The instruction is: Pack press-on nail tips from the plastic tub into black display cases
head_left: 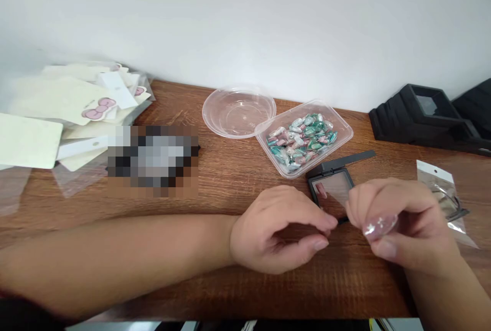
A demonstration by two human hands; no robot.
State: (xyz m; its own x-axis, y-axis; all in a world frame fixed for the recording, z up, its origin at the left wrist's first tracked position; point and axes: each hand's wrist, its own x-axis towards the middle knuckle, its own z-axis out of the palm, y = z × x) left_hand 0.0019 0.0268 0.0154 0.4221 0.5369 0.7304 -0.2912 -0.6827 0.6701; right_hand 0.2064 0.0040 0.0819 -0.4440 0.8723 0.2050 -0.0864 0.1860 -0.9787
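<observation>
While right hand (399,223) pinches nail (379,224), wooden table (230,182), wall (245,24)

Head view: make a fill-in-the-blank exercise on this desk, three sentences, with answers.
The rectangular clear plastic tub of green, pink and silver false nails stands on a brown ___ table.
The round clear plastic lid lies to the ___ of the tub.
The small square ___ case lies open behind the left hand and the right hand, which pinches a pale pink false nail.
Missing: wooden; left; black.
</observation>
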